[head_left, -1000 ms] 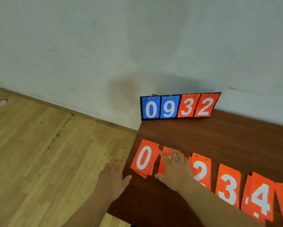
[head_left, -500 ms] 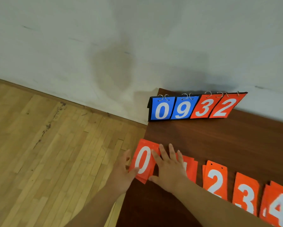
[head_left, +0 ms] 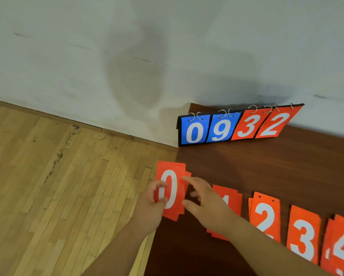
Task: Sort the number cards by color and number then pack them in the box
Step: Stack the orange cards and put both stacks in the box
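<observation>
now the left hand (head_left: 150, 203) pinches the 0 pile (head_left: 172, 188) at 9 o'clock of the 1 pile (head_left: 232, 198), and the right hand (head_left: 206, 202), fingers apart, has moved off the 1 pile, so collecting probably begins.

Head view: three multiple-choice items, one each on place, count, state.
1. Where does the scoreboard stand? A) on the floor B) at the table's back, by the wall C) in a box
2. How many blue cards does it show? A) one B) two C) four
3. The loose red 0 cards are: A) gripped by the left hand B) lying untouched C) hung on rings
Answers: 1 B, it stands at the far edge. 2 B, the blue 0 and 9. 3 A, thumb and fingers curl round their left edge.
</observation>
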### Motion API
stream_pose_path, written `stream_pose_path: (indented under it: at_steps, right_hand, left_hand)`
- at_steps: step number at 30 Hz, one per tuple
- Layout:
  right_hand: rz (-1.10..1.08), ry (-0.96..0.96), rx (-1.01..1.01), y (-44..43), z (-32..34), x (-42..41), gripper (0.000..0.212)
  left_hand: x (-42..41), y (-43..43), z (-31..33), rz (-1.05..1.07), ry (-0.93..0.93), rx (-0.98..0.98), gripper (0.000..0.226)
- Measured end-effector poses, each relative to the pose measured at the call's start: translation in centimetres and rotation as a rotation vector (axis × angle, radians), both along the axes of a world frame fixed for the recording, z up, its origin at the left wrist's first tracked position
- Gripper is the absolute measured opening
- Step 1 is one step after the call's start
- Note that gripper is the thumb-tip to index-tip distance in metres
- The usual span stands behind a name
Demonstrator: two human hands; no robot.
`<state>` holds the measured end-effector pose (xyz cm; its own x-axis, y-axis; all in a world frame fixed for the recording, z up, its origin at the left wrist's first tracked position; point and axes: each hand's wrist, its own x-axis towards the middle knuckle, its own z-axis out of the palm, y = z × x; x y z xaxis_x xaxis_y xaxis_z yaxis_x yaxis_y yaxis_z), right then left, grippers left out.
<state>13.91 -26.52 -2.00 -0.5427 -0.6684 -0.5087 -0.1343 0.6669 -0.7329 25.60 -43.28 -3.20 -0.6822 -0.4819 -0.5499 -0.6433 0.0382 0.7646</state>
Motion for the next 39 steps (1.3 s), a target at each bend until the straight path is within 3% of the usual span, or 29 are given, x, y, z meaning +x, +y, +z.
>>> stream_pose_path:
  at_steps: [2,8,16,21,30,39]
  right_hand:
    - [-0.178,-0.154,-0.105,1.2,0.7,0.3,0.054]
    - [-0.52,-0.025,-0.033,7.7,1.0,0.4,0.041]
    - [-0.667,0.133,0.25,21.3,1.6,0.6,0.03]
    - [-0.725,0.122,0.253,26.6,1.8,0.5,0.025]
    - [-0.647,0.099,0.178,32.4,2.1,-0.7,0.031]
    - [-0.671,0.022,0.071,35.6,3.6,-3.0,0.023]
  left_hand:
    - [-0.7,1.6,1.2,-0.077,0.006,0.027,0.042]
    - [-3.1,7.8,1.7,-0.19,-0.023,0.046,0.045]
    - [-6.2,16.4,-0.5,-0.355,-0.357,-0.445,0.096]
    - [-7.3,20.0,-0.9,-0.344,-0.476,-0.541,0.108]
    - [-6.2,21.2,-1.4,-0.157,-0.407,-0.45,0.094]
    - [-4.5,23.5,0.3,-0.003,-0.267,-0.443,0.055]
